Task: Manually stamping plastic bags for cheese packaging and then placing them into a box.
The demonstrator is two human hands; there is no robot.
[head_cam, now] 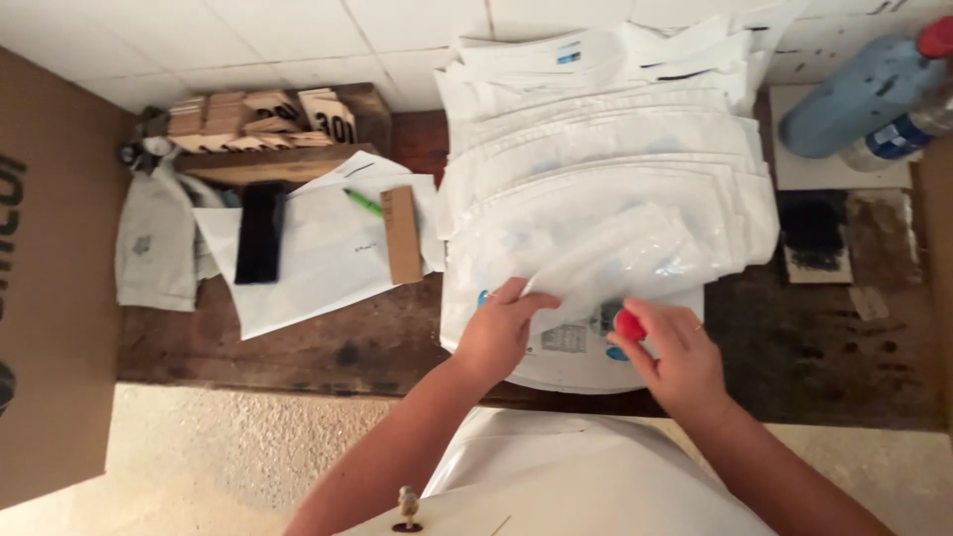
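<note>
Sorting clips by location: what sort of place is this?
Probably a small packing or stamping bench: a fanned stack of white bags on a worn wooden table, an ink pad, and numbered tags.

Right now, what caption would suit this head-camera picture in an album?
Left hand lifts a white bag from the stack of bags; right hand grips a red knob.

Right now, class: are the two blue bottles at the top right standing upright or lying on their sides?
Lying down. The large blue bottle and the smaller bottle stretch lengthwise across the surface, red cap pointing sideways.
</note>
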